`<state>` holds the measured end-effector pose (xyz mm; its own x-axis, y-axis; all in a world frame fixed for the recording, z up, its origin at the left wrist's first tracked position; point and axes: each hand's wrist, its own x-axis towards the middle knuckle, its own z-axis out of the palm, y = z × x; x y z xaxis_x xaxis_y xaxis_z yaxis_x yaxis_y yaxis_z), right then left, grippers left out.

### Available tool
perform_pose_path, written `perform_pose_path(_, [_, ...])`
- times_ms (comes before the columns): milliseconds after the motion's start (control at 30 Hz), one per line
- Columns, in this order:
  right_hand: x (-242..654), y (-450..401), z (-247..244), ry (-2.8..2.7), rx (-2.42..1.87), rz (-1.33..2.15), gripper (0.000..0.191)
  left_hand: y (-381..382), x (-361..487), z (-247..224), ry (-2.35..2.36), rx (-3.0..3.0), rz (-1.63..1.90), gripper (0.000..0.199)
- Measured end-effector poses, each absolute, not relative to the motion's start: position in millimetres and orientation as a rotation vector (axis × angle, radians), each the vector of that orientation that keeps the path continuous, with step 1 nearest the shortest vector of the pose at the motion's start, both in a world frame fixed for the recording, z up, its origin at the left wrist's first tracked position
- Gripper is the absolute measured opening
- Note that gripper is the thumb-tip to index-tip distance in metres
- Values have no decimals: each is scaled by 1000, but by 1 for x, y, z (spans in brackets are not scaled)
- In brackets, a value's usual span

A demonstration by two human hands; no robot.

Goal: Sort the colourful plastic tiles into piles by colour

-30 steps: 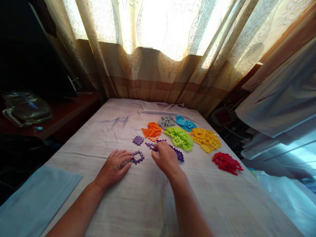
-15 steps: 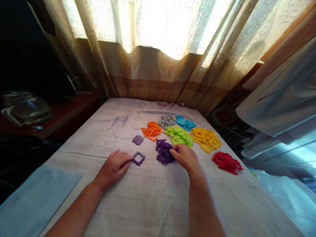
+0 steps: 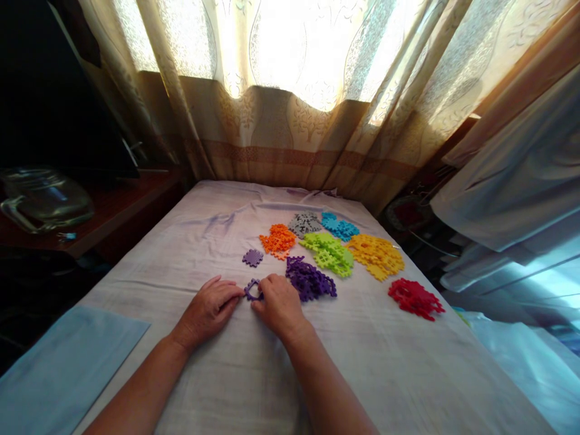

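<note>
Nearest left: a pale blue cloth (image 3: pixel 77 365) lies flat on the light sheet (image 3: pixel 244 380) that covers the work surface
Left hand (image 3: pixel 209 309): rests low on the sheet, fingertips touching the left edge of the purple frame (image 3: pixel 249 295); whether they pinch it or merely steady it cannot be told
Right hand (image 3: pixel 281 305): thumb and fingers bent together at the frame's right side, covering part of it; whether they grasp the frame or a second piece beneath the fingers cannot be told
Purple frame: flat on the sheet between the two hands, notched edge and hollow middle showing
Just changed: the right hand has left the right side of the purple pile (image 3: pixel 312 281) and come across to the frame, while the left hand has stayed put
What it means: both hands now work at one piece, and the pile lies uncovered just beyond the right hand
Red pile (image 3: pixel 415 298): well apart to the right
Solid purple tile (image 3: pixel 252 258): alone, beyond the frame
Farther piles: orange (image 3: pixel 278 240), lime green (image 3: pixel 330 254) and yellow (image 3: pixel 377 256), then grey (image 3: pixel 305 223) and blue (image 3: pixel 339 226)
Back: a patterned curtain (image 3: pixel 281 154) before a bright window
Writing: no brand, label or lettering can be read
</note>
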<state>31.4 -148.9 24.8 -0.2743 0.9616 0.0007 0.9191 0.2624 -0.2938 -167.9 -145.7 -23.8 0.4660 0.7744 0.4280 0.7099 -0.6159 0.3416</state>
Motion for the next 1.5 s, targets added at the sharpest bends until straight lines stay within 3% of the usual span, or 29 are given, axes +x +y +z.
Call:
perform_pose_path(600, [54, -139, 37, -2366, -1866, 188, 18, -146, -168, -22, 1356, 2564, 859, 25])
perform_pose_path(800, [39, -146, 29, -2366, -1788, 275, 34, -145, -168, -24, 1346, 2574, 883, 24])
perform_pose_path(1033, [32, -146, 28, -2358, -1808, 262, 26, -145, -169, -24, 1352, 2577, 887, 24])
perform_pose_path(1500, [39, -142, 23, -2295, -1906, 248, 31, -143, -167, -22, 1316, 2586, 959, 25])
